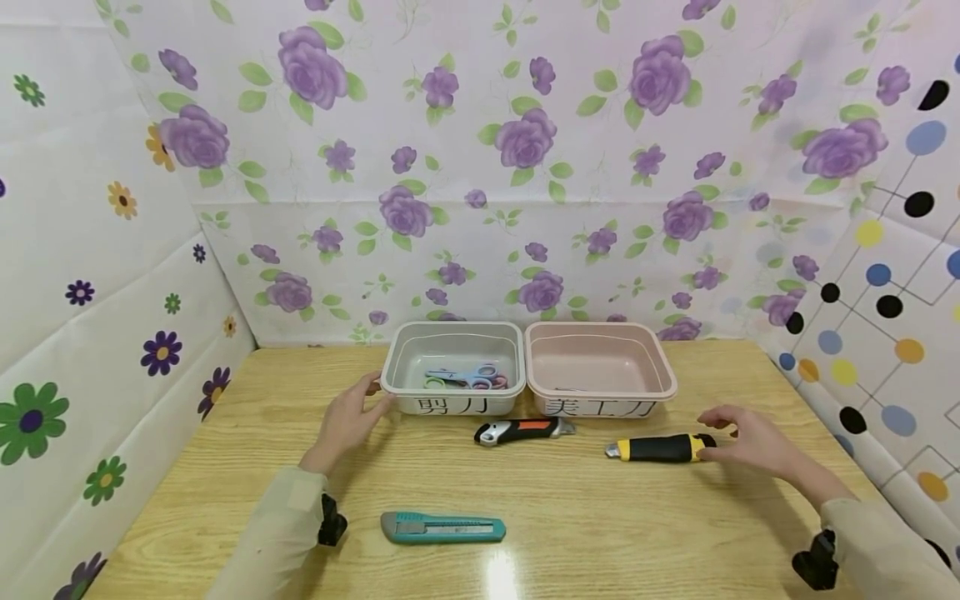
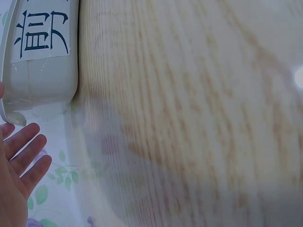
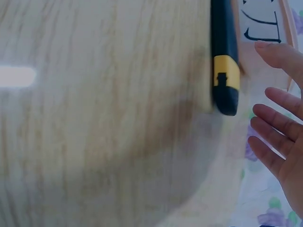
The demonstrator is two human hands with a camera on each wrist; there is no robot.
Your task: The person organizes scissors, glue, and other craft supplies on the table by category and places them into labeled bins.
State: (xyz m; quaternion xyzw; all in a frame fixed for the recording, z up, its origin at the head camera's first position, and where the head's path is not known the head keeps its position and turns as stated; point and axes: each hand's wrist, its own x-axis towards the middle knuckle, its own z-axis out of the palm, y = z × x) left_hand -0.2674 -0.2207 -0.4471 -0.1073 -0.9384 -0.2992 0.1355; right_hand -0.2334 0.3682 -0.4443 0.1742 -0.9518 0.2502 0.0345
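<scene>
A grey bin with a label holds several scissors, a blue pair on top. My left hand is at the bin's left end, its fingers fairly straight by the rim; whether they touch it I cannot tell. In the left wrist view the same hand has its fingers spread below the bin's corner. Over the butt end of a black and yellow utility knife hovers my right hand, thumb and fingers apart. The right wrist view shows that hand holding nothing, beside the knife.
A labelled pink bin adjoins the grey one on the right. Before the bins lies a black and orange utility knife. Nearer the front is a teal utility knife. Patterned cloth surrounds the wooden table.
</scene>
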